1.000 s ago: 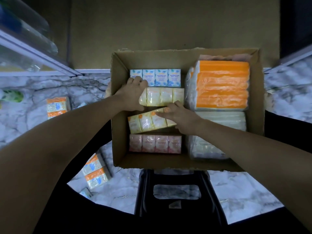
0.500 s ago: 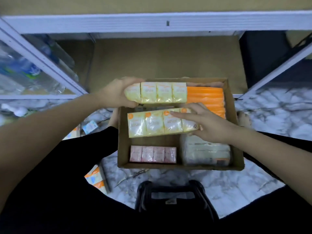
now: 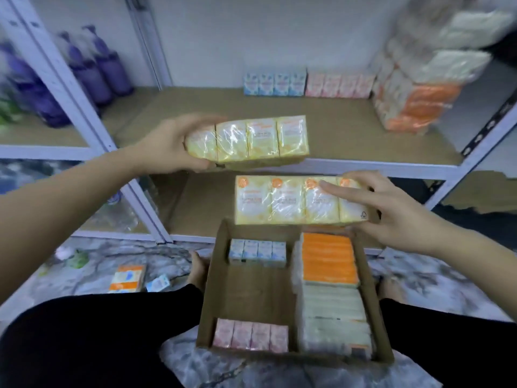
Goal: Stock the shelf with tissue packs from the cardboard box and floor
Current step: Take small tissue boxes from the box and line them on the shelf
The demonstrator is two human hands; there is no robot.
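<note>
My left hand (image 3: 170, 145) grips one end of a yellow four-pack of tissues (image 3: 251, 140), held up in front of the shelf board (image 3: 321, 130). A second yellow four-pack (image 3: 291, 200) is gripped at its right end by my right hand (image 3: 391, 211), lower, just above the cardboard box (image 3: 212, 278). Inside the box lie a blue four-pack (image 3: 257, 252), a pink four-pack (image 3: 250, 336), an orange bundle (image 3: 328, 260) and a white bundle (image 3: 333, 320). On the shelf stand a blue pack (image 3: 274, 84) and a pink pack (image 3: 340, 85) at the back.
Large orange and white tissue bundles (image 3: 416, 107) are stacked at the shelf's right end. Purple bottles (image 3: 95, 71) fill the left bay beyond a white upright (image 3: 70, 88). An orange pack (image 3: 127, 278) and a small blue pack (image 3: 158, 284) lie on the marble floor.
Both hands have lifted their yellow packs out of the box and up toward the shelf. The view has tilted upward, bringing the stocked shelf into sight.
</note>
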